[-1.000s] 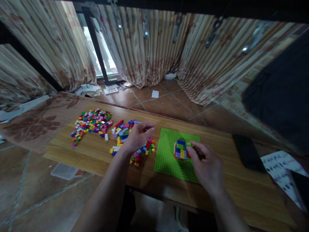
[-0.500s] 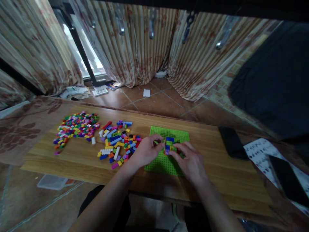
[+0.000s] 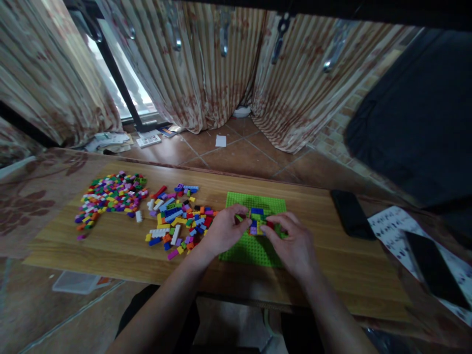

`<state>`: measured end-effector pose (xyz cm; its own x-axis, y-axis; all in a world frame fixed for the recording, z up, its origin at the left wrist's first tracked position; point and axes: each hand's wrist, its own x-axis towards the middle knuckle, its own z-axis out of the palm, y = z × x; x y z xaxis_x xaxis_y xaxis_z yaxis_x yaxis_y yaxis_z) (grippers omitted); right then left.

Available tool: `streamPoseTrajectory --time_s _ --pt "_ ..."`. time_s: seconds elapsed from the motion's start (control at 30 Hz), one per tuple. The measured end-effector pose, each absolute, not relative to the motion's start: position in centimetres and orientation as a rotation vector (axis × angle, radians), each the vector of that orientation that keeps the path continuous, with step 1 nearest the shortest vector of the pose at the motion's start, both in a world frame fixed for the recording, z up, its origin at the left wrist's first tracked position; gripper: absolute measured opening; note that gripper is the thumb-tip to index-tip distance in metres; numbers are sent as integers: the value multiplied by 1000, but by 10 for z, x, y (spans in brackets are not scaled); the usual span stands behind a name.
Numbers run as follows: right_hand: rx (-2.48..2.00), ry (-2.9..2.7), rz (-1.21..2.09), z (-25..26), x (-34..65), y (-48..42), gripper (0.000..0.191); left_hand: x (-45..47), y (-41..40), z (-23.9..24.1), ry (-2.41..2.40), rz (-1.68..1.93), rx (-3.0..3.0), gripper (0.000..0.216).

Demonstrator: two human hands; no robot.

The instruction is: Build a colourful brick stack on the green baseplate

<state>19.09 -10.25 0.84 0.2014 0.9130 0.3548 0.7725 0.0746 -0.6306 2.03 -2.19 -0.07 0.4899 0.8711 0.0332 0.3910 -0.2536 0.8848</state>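
Both hands are closing on a small brick build (image 3: pixel 257 221) from either side. The left hand (image 3: pixel 224 232) is curling its fingertips against the build's left face, and the right hand (image 3: pixel 293 245) is pinching it from the right with thumb and forefinger, so neither hand is open and both are gripping the same piece. The build is sitting on the green baseplate (image 3: pixel 254 248), slightly toward the plate's 12 o'clock half, and appears to be pressed onto its studs, though the fingers are hiding the joint.

Judging by its look, the build is going to be light, rigid and a little slick, with layers that could pop apart if squeezed unevenly; the low side walls, near the base, are the safest place to grip it.

At 9 o'clock from the hands, a scatter of longer loose bricks (image 3: pixel 177 221) is lying on the tabletop (image 3: pixel 110 236), and farther out in the same direction a heap of tiny bricks (image 3: pixel 110 194) is spreading. At 3 o'clock, a dark phone (image 3: pixel 347 214) is resting flat, with a printed sheet (image 3: pixel 391 228) just beyond it.
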Motion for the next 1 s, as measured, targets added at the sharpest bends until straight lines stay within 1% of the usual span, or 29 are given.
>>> streamPoseTrajectory --time_s 0.17,0.37,0.67,1.0 --pt "-1803 -1326 280 8 203 -101 28 26 -24 3 1200 657 1918 39" --pt "-1909 -1267 512 1 204 -99 39 35 -27 4 1269 652 1996 50" --pt "-1884 -1236 638 -3 205 -99 42 39 -29 3 1253 640 2027 46" --pt "-1975 -1221 667 -7 197 -98 52 35 -28 1 1201 634 2003 39"
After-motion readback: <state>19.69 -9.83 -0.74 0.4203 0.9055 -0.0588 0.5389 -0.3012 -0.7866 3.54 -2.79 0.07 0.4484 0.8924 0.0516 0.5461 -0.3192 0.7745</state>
